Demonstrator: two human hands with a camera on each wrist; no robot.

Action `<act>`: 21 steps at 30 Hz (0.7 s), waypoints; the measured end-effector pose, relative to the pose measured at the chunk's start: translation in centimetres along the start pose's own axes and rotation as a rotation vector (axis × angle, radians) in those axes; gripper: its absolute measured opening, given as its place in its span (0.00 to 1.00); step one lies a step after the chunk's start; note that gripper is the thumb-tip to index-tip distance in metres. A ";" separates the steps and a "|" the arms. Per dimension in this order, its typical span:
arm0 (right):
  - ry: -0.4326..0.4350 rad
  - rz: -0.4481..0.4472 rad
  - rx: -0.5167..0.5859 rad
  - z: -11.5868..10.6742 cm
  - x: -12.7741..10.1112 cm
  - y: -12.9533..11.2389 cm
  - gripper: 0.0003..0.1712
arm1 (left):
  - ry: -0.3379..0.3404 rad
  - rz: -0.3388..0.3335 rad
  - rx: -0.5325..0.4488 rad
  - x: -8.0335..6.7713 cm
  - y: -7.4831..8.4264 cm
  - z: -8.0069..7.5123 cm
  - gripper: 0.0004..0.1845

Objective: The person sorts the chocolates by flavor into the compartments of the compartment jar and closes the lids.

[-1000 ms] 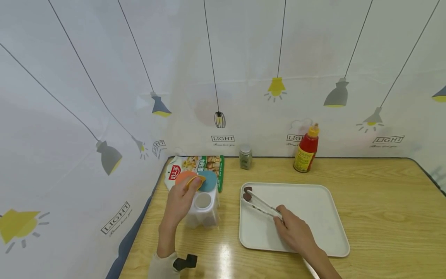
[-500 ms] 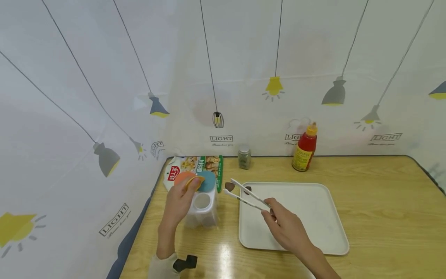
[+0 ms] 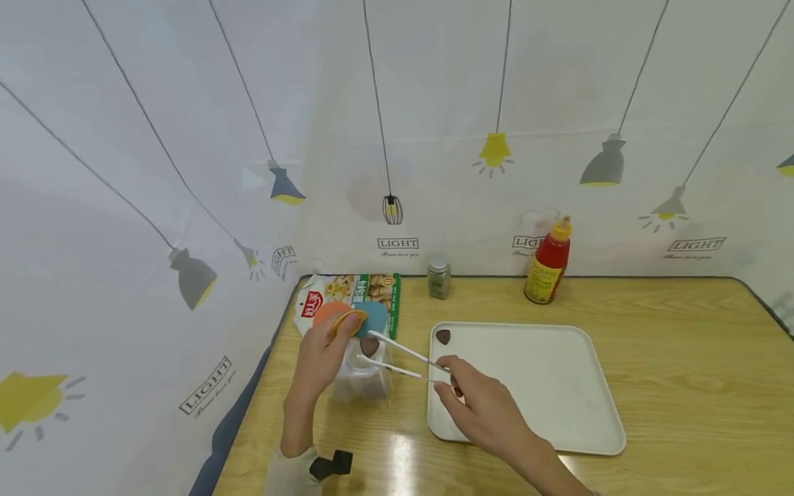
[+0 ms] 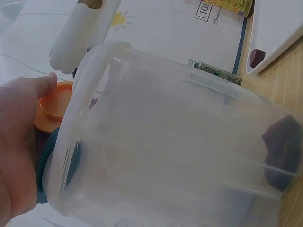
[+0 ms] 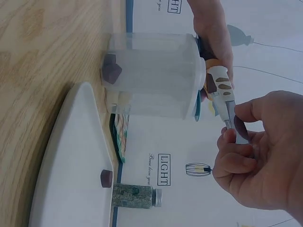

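Between right hand (image 3: 490,406) fingers: white tongs (image 3: 400,357), gripped, tips pinching a brown chunk (image 3: 369,346) right over the open mouth of the clear plastic container (image 3: 362,375). Left hand (image 3: 319,358) holds that container at its top, thumb on the flipped-up orange lid (image 3: 335,315), teal lid (image 3: 372,318) beside it. Wrist views show one chunk already inside at the bottom (image 5: 112,71). Right of the tongs hand, white tray (image 3: 558,386) still carries one chunk (image 3: 443,336) in its near-left corner. Judged: roughly midway, this piece not yet dropped, one left.
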State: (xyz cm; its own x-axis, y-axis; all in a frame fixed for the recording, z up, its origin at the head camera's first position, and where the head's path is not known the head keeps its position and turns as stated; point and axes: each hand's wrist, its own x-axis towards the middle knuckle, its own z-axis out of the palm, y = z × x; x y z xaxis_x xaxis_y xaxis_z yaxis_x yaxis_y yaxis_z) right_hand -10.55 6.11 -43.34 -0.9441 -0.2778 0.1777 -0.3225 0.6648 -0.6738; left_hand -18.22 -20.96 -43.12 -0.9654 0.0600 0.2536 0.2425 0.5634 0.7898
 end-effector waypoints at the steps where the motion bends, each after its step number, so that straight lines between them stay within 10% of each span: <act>1: -0.009 0.003 -0.008 0.1 0.0 0.0 0.14 | 0.002 -0.006 -0.002 0.0 0.0 0.0 0.15; 21: 0.012 0.180 0.123 -1.6 0.6 3.0 0.12 | 0.002 -0.029 -0.014 -0.1 0.1 -0.1 0.16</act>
State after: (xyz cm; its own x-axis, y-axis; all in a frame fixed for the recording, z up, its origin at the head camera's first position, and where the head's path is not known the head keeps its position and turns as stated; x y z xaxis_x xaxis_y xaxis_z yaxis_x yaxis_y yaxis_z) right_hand -12.18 9.05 -44.17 -0.9867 -0.1532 0.0547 -0.1384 0.6132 -0.7777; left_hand -18.13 -20.97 -43.04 -0.9719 0.0423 0.2317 0.2159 0.5532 0.8046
